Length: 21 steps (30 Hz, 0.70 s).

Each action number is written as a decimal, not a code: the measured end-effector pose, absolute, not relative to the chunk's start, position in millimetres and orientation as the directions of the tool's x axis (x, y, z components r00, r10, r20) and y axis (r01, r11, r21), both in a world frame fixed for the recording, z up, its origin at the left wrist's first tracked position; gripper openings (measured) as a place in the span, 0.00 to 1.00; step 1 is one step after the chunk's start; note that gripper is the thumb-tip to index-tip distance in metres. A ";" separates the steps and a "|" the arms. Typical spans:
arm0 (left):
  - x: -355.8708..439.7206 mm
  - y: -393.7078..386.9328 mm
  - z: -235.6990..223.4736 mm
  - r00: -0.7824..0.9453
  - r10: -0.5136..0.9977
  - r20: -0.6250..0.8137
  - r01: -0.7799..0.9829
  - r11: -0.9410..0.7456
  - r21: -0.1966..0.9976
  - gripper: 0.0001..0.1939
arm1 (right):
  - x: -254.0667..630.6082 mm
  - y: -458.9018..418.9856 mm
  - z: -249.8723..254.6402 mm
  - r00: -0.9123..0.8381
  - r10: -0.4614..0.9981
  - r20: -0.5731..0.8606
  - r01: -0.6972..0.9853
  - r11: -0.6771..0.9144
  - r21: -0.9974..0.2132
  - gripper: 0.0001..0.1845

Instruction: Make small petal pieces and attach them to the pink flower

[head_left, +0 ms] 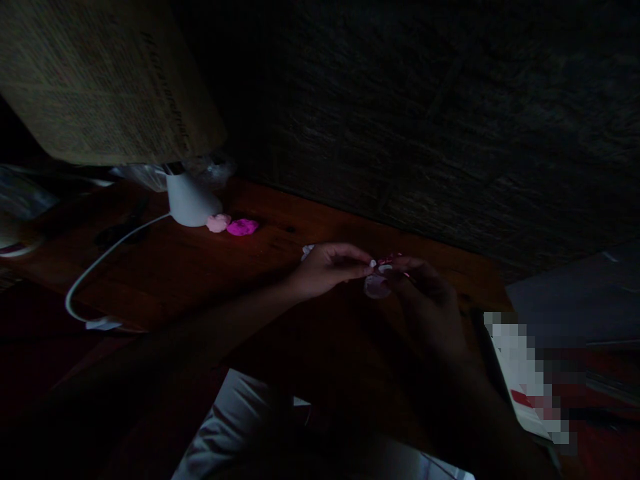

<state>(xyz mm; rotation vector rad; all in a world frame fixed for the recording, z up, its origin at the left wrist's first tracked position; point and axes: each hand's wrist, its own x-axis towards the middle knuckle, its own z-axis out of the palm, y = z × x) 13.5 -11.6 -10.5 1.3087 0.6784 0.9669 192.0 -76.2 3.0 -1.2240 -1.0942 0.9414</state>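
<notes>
My left hand (325, 270) reaches over the wooden table with thumb and forefinger pinched on a small white lump (373, 264). Close against it, my right hand (427, 293) has its fingers closed at a small whitish rounded piece (385, 269); its exact kind is too dark to make out. Just below the fingertips shows a pale, translucent round thing (377, 287), whose support I cannot tell. Thin pink bits (390, 258) show behind the fingers. Part of a white lump (307, 251) peeks out behind my left hand.
A light pink clay lump (219, 223) and a magenta clay lump (243, 227) lie by the white lamp base (190, 200), under a newsprint-patterned shade (115, 80). A white cable (95, 267) curves leftward. A dark wall (425, 133) borders the table (280, 233). A partly blurred-out box-like object (520, 380) stands right.
</notes>
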 end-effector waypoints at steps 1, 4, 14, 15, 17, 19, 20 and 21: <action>13.6 -11.9 -10.3 0.467 0.877 0.109 -0.201 -0.015 0.980 0.14 | 192.1 -75.9 2.6 0.237 0.963 0.131 0.025 0.129 -0.991 0.09; 14.1 -12.4 -10.6 0.465 0.874 0.143 -0.232 -0.036 0.972 0.14 | 192.6 -75.5 2.5 0.232 0.962 0.141 0.035 0.136 -0.990 0.09; 14.4 -13.2 -11.8 0.474 0.859 0.193 -0.228 -0.091 0.969 0.12 | 188.5 -77.8 7.8 0.232 0.964 0.130 0.099 0.109 -0.989 0.18; 14.5 -13.1 -11.6 0.473 0.859 0.194 -0.230 -0.092 0.969 0.12 | 188.5 -77.9 8.1 0.236 0.964 0.124 0.106 0.101 -0.989 0.18; 14.6 -12.9 -11.3 0.475 0.859 0.191 -0.226 -0.091 0.970 0.11 | 188.7 -77.9 8.7 0.244 0.962 0.120 0.122 0.092 -0.988 0.18; 14.3 -12.5 -11.0 0.477 0.858 0.189 -0.214 -0.095 0.972 0.11 | 188.7 -77.9 9.3 0.245 0.961 0.124 0.134 0.093 -0.987 0.18; 14.2 -12.3 -10.8 0.479 0.857 0.190 -0.207 -0.100 0.973 0.10 | 188.6 -77.9 9.6 0.244 0.961 0.128 0.137 0.097 -0.986 0.18; 14.1 -12.1 -10.7 0.482 0.855 0.192 -0.199 -0.107 0.974 0.10 | 188.3 -77.9 9.8 0.242 0.961 0.133 0.137 0.102 -0.985 0.19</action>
